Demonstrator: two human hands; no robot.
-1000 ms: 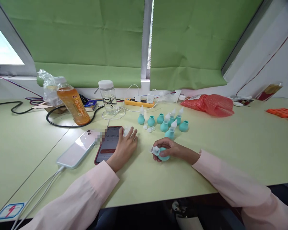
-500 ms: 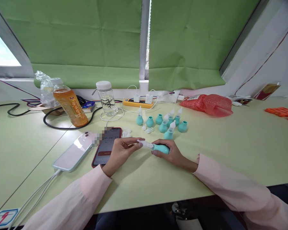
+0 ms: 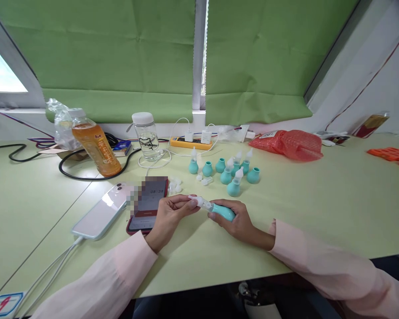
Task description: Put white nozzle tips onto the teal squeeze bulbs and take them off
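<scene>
Between my hands, low over the table, is a nasal aspirator with a teal rubber bulb (image 3: 224, 212) and a clear and white nozzle (image 3: 203, 203). My right hand (image 3: 240, 220) wraps round the bulb. The nozzle's white tip is pinched between the thumb and fingers of my left hand (image 3: 173, 215). Beyond them stand several teal bulbs, some bare like the open bulb (image 3: 253, 175), others topped with nozzles like the front aspirator (image 3: 233, 188). Small clear and white pieces (image 3: 206, 181) lie near the bulbs, and more white pieces (image 3: 175, 186) lie beside the phone.
A phone (image 3: 149, 201) showing a timer lies by my left hand, with a white-backed phone (image 3: 101, 212) and its cable further left. Behind stand an orange drink bottle (image 3: 98, 148), a clear cup (image 3: 147, 139), a yellow power strip (image 3: 193, 142) and a red bubble-wrap bag (image 3: 287, 144).
The held aspirator has tilted, its bulb end a little lower, and the nozzle's joint shows more clearly. Both hands have shifted slightly, still gripping it. The bulbs on the table stay put.
</scene>
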